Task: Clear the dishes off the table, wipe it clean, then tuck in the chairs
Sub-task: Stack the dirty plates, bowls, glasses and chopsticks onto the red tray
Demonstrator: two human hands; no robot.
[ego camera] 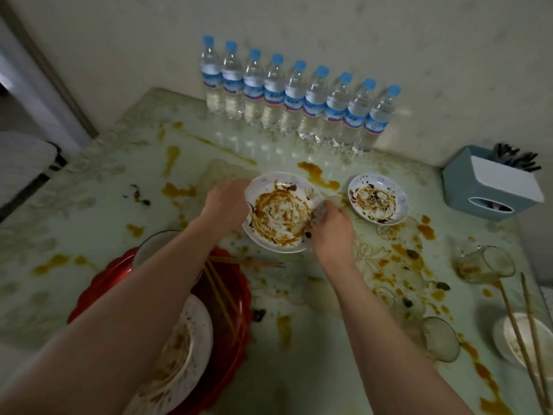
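Note:
A white plate (279, 212) smeared with brown sauce is tilted above the sauce-stained table (98, 205). My left hand (227, 200) grips its left rim and my right hand (330, 227) grips its right rim. A smaller dirty plate (378, 199) lies to the right. At the near left a red basin (236, 319) holds a dirty plate (187, 348), a bowl (152, 245) and chopsticks (239, 262). A tipped glass (484, 265) lies at the right.
Several water bottles (299, 97) stand in a row against the back wall. A blue-and-white tissue box with utensils (493, 184) sits at the right. A small glass dish (441, 339) and a bowl with chopsticks (526, 339) sit near right. A chair (21, 163) stands at the left.

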